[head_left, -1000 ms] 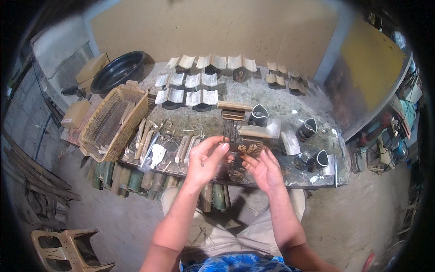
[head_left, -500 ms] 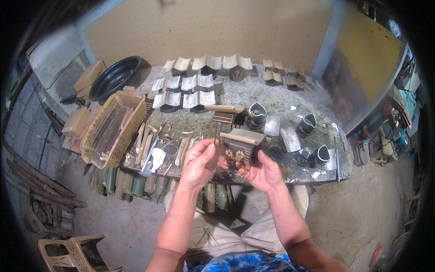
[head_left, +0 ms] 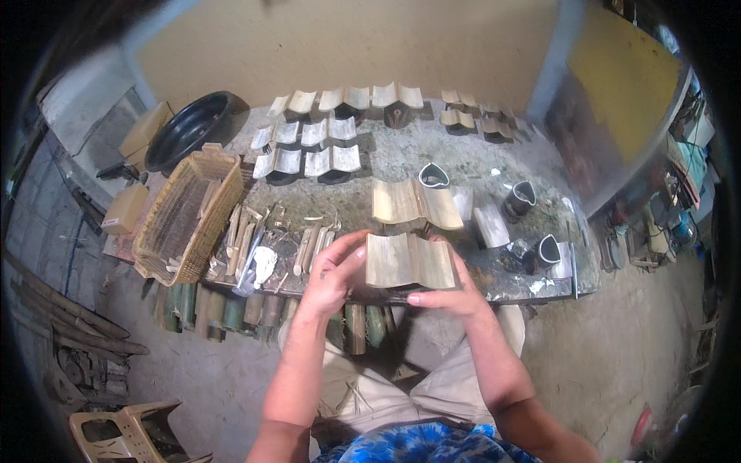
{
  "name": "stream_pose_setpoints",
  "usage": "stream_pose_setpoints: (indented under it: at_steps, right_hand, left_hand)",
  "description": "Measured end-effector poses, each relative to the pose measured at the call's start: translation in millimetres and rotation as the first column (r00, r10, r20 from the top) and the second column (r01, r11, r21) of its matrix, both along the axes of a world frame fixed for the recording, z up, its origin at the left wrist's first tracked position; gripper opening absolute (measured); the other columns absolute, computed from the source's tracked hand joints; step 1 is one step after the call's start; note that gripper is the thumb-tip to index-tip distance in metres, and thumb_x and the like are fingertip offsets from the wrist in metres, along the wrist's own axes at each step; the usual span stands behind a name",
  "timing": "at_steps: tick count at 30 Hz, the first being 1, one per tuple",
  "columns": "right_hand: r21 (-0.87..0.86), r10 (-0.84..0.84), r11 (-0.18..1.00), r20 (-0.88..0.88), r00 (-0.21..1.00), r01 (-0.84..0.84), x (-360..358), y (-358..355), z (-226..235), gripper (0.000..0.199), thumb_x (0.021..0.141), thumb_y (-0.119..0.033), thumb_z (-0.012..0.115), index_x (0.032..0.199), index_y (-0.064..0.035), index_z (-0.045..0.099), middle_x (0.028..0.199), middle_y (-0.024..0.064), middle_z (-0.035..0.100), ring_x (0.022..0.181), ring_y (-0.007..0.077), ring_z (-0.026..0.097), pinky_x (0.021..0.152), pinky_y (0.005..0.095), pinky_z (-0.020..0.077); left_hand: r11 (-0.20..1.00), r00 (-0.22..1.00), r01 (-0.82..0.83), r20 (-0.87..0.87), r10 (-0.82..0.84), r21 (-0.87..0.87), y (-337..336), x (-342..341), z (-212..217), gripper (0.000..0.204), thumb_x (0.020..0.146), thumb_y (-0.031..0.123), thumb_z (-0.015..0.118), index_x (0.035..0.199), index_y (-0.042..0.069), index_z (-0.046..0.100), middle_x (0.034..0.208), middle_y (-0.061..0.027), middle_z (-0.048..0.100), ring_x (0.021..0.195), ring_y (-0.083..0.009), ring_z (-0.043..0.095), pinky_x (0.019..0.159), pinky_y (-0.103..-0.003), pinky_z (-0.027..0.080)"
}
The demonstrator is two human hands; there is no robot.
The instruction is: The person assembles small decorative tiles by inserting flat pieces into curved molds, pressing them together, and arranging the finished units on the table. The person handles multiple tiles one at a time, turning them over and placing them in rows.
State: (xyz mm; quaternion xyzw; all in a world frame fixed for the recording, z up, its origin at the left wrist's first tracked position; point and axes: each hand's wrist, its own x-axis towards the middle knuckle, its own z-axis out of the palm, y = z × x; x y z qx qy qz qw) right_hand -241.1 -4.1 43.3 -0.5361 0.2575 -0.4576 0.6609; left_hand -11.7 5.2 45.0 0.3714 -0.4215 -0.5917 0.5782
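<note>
Between my hands, above the bench's front edge, is a small two-roofed bamboo house (head_left: 392, 262). Its pale roofs of split bamboo face up, one beyond the other, and hide the dark body beneath. My left hand (head_left: 336, 272) closes on its left side, with the fingers partly hidden by the nearer roof. On the opposite side my right hand (head_left: 457, 289) grips it, thumb along the near underside of that roof. Just beyond the farther roof stands a dark bamboo cup (head_left: 434, 177) with a pointed, pale rim. A loose curved bamboo piece (head_left: 491, 226) lies to the right.
More pale-roofed bamboo pieces (head_left: 333, 160) stand in rows at the back of the bench. Two dark cups (head_left: 519, 201) are at the right. A wicker basket (head_left: 187, 216), bamboo sticks (head_left: 239, 245) and a black basin (head_left: 193, 133) occupy the left. A plastic chair (head_left: 123, 432) is at lower left.
The bamboo house has been turned and tipped in my hands: its flowered dark side showed before, and now the roofs' tops show. My right thumb has come round to the near side.
</note>
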Motion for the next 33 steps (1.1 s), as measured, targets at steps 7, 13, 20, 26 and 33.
stream_pose_setpoints:
  at_steps: [7, 13, 20, 26, 33]
  right_hand:
    - [-0.138, -0.161, 0.98, -0.148, 0.976, 0.141, -4.7, -0.9, -9.1, 0.097, 0.065, -0.01, 0.09, 0.142, -0.0022, 0.032, 0.133, 0.0086, 0.049, 0.126, 0.0203, 0.046, 0.108, 0.037, 0.0377]
    - [-0.189, -0.258, 0.955, -0.142, 0.956, 0.23, 5.9, -7.3, -26.1, 0.096, 0.065, -0.012, 0.091, 0.141, -0.002, 0.031, 0.136, 0.0123, 0.042, 0.128, 0.0217, 0.043, 0.108, 0.0373, 0.038]
    - [-0.263, -0.241, 0.946, -0.189, 0.952, 0.187, 8.5, -6.9, -24.2, 0.104, 0.064, -0.006, 0.09, 0.148, -0.0004, 0.029, 0.144, 0.0119, 0.038, 0.136, 0.0239, 0.037, 0.113, 0.0374, 0.0331]
    - [0.03, -0.119, 0.992, -0.046, 0.992, 0.121, -27.6, -19.8, 6.9, 0.085, 0.073, 0.002, 0.08, 0.146, 0.0029, 0.036, 0.146, 0.0139, 0.044, 0.135, 0.0234, 0.042, 0.113, 0.0377, 0.0342]
    - [-0.048, -0.235, 0.971, -0.022, 0.972, 0.233, -5.8, -27.2, 19.4, 0.059, 0.074, -0.002, 0.082, 0.127, 0.0016, 0.056, 0.12, 0.0086, 0.065, 0.111, 0.0164, 0.06, 0.1, 0.0335, 0.0462]
  left_hand:
    - [0.984, 0.989, 0.136, 0.045, -0.142, 0.117, 14.8, 14.6, -11.4, 0.034, 0.092, 0.008, 0.065, 0.123, -0.004, 0.06, 0.098, -0.0104, 0.068, 0.08, -0.0153, 0.066, 0.074, -0.033, 0.059]
    - [0.994, 0.987, 0.094, 0.127, -0.099, 0.047, 35.6, -20.1, -17.1, 0.024, 0.094, 0.011, 0.066, 0.111, -0.005, 0.063, 0.088, -0.0073, 0.068, 0.074, -0.0132, 0.065, 0.067, -0.029, 0.055]
    - [0.972, 0.976, -0.207, 0.096, 0.197, 0.111, 23.4, -36.8, -23.0, 0.016, 0.097, 0.01, 0.058, 0.092, -0.005, 0.064, 0.076, -0.0071, 0.066, 0.062, -0.0129, 0.064, 0.057, -0.027, 0.054]
    - [0.957, 0.949, -0.291, 0.131, 0.287, 0.01, 26.5, -29.0, -28.6, 0.017, 0.097, 0.008, 0.056, 0.086, -0.005, 0.059, 0.075, -0.0098, 0.067, 0.063, -0.0141, 0.066, 0.057, -0.027, 0.055]
    - [0.956, 0.941, -0.292, 0.163, 0.295, -0.042, 32.4, -44.9, -37.5, 0.015, 0.096, 0.001, 0.048, 0.098, -0.009, 0.06, 0.08, -0.0138, 0.067, 0.067, -0.0186, 0.068, 0.062, -0.032, 0.058]
